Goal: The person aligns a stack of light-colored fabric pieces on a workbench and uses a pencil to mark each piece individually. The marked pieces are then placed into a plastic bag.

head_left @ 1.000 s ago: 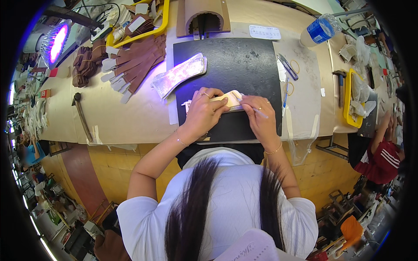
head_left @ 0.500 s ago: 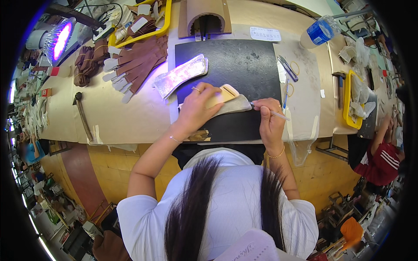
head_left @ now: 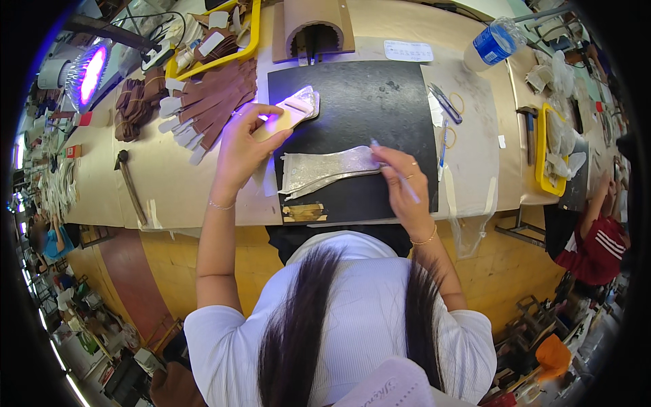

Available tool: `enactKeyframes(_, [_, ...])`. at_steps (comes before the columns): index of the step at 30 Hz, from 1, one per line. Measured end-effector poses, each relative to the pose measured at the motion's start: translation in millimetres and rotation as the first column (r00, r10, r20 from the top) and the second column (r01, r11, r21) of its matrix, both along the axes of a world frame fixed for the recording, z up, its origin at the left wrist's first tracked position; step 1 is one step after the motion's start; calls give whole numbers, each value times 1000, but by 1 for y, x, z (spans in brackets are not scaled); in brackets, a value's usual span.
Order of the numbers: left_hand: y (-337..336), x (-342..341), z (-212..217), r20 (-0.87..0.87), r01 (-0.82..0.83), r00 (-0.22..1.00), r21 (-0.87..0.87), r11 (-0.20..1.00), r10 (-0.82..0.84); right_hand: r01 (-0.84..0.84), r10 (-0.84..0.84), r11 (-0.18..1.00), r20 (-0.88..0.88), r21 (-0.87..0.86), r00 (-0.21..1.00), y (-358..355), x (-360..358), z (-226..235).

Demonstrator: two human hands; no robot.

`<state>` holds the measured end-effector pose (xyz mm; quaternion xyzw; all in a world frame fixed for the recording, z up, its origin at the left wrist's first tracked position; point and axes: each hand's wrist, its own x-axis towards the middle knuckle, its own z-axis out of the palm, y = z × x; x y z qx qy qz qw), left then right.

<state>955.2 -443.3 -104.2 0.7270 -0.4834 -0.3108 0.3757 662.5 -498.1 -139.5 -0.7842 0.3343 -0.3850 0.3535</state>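
My left hand (head_left: 243,152) grips a cream-coloured slotted template (head_left: 277,122) and holds it at the left edge of the black mat (head_left: 366,88). Just beyond the template a small pile of pale cut pieces (head_left: 313,107) catches the violet light. Across the mat's lower middle lies a curved, silvery-grey stack of pieces (head_left: 325,168), wider at its left end. At that stack's right end, my right hand (head_left: 407,186) pinches a slim pale pen (head_left: 412,192), its tip slanting up and to the left.
A lit lamp (head_left: 88,74), brown strips (head_left: 217,98) and a hammer (head_left: 129,186) are at left. Behind the mat stands an arched brown form (head_left: 319,24). Right of it are a cutter knife (head_left: 446,105), a blue pen (head_left: 443,146), a bottle (head_left: 491,47) and a yellow tray (head_left: 542,159).
My left hand has lifted the template off the silvery stack and carried it up and left to the lit pile. The silvery stack is now uncovered; my right hand has shifted slightly left.
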Motion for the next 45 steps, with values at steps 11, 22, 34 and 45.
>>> enactKeyframes(11, [-24,14,-16,480,297,851,-107,949,-213,17,-24,998,-113,-66,993,-2,-13,-5])
enactKeyframes(22, [7,-81,-43,404,471,840,-211,857,-363,90,-107,976,76,200,991,12,-8,-17])
enactKeyframes(34, [6,-85,-48,459,486,816,-217,846,-351,73,-93,952,53,296,994,12,-13,-19])
enactKeyframes(45, [8,-87,-54,595,545,723,-178,819,-351,23,-38,992,-121,-122,992,5,-4,-9])
